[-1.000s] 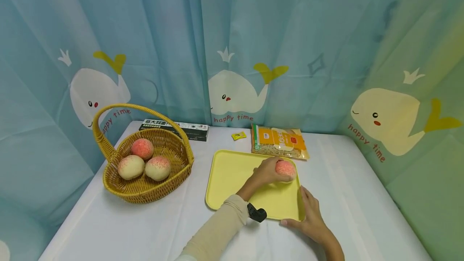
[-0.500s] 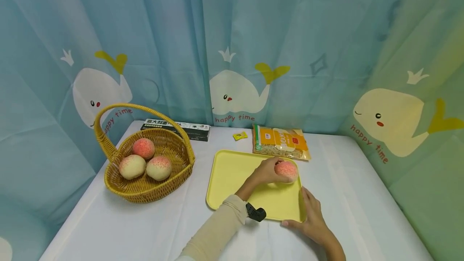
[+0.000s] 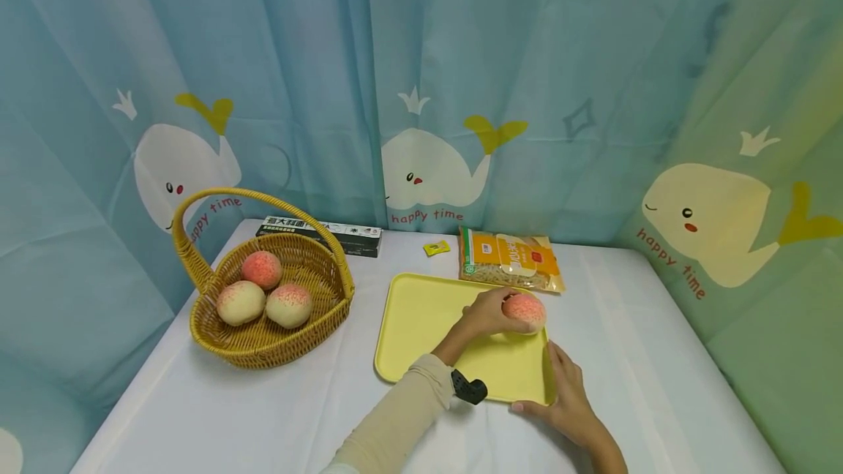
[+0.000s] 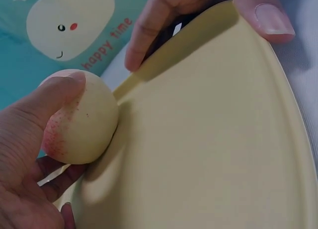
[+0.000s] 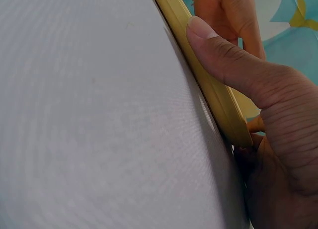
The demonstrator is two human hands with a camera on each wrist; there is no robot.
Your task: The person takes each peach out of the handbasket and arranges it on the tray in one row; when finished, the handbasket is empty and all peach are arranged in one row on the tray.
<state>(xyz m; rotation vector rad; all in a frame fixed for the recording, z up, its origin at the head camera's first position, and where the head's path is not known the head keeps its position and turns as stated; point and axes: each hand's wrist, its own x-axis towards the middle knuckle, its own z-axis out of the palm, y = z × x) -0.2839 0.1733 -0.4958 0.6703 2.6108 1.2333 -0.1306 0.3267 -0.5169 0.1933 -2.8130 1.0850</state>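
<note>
My left hand (image 3: 490,313) holds a pink-and-cream peach (image 3: 525,313) at the right side of a yellow tray (image 3: 421,313). In the left wrist view the thumb lies over the peach (image 4: 87,119) and the fingers curl beneath it, right at the tray's rim. The right hand (image 3: 566,397) grips the tray's near right corner. Its thumb presses the front edge of the tray (image 5: 218,100) in the right wrist view, while the other fingers lie along the right side.
A wicker basket (image 3: 270,355) with a tall handle stands at left, holding three more peaches (image 3: 288,306). Behind the tray lie an orange noodle bag (image 3: 510,258) and a small yellow packet (image 3: 436,248). A dark box (image 3: 361,241) sits behind the basket, before the curtain (image 3: 560,57).
The left hand has shifted the peach slightly right, so it now overlaps the tray's right rim in the head view. The right hand has stayed at the tray corner.
</note>
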